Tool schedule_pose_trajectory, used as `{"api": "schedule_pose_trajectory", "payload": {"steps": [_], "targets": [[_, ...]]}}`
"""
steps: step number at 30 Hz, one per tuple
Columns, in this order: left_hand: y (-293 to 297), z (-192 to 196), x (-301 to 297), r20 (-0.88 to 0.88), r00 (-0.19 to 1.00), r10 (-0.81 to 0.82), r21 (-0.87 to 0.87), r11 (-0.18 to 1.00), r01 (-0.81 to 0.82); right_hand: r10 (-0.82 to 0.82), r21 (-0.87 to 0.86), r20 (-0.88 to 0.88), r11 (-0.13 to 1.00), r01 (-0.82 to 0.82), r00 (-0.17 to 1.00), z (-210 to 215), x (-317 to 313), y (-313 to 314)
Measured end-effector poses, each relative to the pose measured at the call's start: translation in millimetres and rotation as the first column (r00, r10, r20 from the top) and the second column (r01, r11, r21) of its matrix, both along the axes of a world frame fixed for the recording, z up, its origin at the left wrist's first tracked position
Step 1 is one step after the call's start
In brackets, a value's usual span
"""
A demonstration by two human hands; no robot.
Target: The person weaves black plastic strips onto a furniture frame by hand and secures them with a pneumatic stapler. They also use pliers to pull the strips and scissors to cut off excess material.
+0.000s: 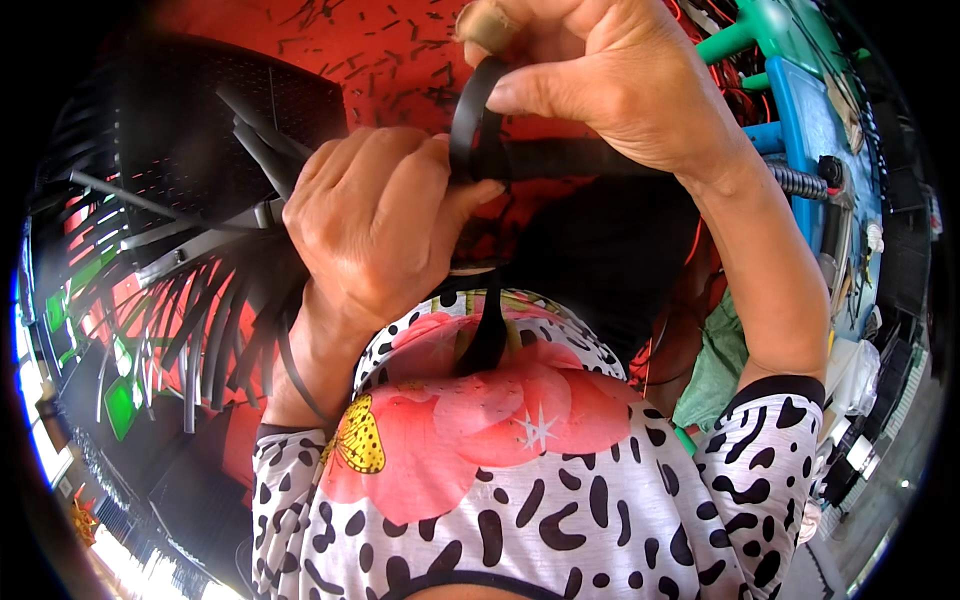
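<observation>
Left hand: I'm seeing my left hand (375,225) gripping shut around a black rod (580,160), near its left end.
Right hand: my right hand (600,75) is pinching a black strap (468,115), looping it over that rod's end.
Strap tail: it's hanging down over my lap.
Basket: a black basket (200,130) is lying behind my left hand; I cannot tell what it's holding.
Floor: a red floor (380,50) is showing scattered black scraps (350,65).

Red floor (400,50) w/ black strip offcuts (330,15) scattered all over.

A craft workshop: black strip offcuts (340,50) litter the red floor (400,40) beside cut strips (200,330).
</observation>
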State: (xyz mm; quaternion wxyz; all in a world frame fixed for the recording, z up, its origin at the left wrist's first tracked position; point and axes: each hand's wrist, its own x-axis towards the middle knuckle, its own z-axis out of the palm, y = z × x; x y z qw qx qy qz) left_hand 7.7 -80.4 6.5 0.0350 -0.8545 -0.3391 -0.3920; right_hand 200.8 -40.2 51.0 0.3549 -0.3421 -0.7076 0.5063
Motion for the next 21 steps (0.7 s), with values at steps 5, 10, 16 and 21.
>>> {"api": "schedule_pose_trajectory", "payload": {"steps": [5,10,16,21], "targets": [[-0.2,-0.3,-1.2,-0.009,1.000,-0.001,-0.011,1.000,0.001,0.045,-0.039,-0.092,0.998,-0.049,0.995,-4.5,0.2,3.9],[-1.1,1.9,-1.3,-0.007,1.000,-0.003,-0.023,1.000,0.003,0.046,0.043,-0.016,0.998,-0.045,0.999,-0.7,1.2,2.7],[-2.8,2.4,-1.2,-0.020,1.000,-0.001,-0.045,0.999,0.000,0.096,0.019,-0.144,0.995,-0.094,0.985,-13.9,-1.4,11.4],[-2.6,0.7,-2.7,-0.015,1.000,-0.016,-0.021,1.000,0.015,0.137,-0.130,0.103,0.984,-0.123,0.985,6.4,-0.4,2.6]]}}
